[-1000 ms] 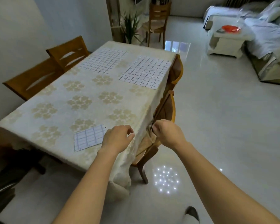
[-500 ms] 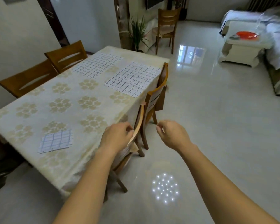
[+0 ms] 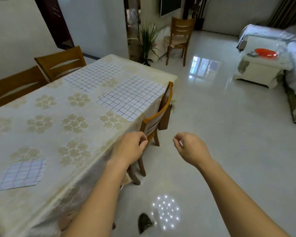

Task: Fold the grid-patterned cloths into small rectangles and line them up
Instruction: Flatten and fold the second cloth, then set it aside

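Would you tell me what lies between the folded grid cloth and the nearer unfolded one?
In the head view, only bare flower-patterned tablecloth lies between the folded cloth and the nearer unfolded cloth; nothing rests on that stretch.

Bare forearms [image 3: 96, 194] lead to the left hand [image 3: 129, 149] and right hand [image 3: 190, 147]; at six o'clock, a dark mottled shoe [image 3: 144, 223] toe.

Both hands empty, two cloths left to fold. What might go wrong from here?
The nearer unfolded white grid-patterned cloth has a corner at the edge of the cream floral tablecloth; a careless tug might slide it onto the glossy floor. The wooden chair tucked beside it may snag a leg in passing. Dragging that tablecloth could shift the small folded grid cloth.
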`<move>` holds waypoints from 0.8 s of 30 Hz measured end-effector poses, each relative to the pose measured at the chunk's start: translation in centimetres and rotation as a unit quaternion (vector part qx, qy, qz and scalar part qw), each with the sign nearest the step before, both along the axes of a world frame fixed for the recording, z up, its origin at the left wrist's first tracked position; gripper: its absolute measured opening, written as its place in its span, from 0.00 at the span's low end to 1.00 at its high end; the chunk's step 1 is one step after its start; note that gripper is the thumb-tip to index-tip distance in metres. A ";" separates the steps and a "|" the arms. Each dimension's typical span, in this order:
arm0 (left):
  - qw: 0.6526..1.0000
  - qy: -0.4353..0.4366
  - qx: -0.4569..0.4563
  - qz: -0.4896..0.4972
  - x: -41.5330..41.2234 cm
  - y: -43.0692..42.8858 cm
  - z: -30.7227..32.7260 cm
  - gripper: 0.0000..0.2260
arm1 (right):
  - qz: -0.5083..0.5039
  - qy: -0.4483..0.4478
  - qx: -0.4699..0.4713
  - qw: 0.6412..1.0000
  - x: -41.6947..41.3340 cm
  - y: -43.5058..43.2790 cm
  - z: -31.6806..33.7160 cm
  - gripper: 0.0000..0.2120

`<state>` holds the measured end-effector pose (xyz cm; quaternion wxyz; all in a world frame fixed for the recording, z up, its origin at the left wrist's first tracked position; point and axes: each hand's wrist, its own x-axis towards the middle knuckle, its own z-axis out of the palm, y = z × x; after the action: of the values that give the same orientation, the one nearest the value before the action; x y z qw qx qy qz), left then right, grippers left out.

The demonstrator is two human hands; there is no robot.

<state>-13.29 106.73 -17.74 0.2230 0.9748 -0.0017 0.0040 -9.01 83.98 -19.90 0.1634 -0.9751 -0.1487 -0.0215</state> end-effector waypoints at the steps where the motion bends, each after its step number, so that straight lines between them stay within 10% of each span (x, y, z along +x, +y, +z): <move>1: 1.000 -0.002 -0.003 -0.009 2.1 -0.6 0.1 0.07 | -0.009 0.003 -0.007 1.000 1.7 -0.9 0.4 0.12; 11: 0.991 -0.006 0.067 -0.119 19.1 -6.5 0.2 0.09 | -0.073 0.031 0.001 0.997 16.1 -6.1 1.0 0.10; 24: 0.995 0.024 0.093 -0.033 39.5 -13.1 -0.7 0.08 | -0.006 0.024 0.046 0.999 38.9 -11.5 -2.7 0.11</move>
<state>26.21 93.66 -18.43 0.1317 0.9905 -0.0289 -0.0268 29.85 72.52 -22.60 0.2118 -0.9676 -0.1375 -0.0062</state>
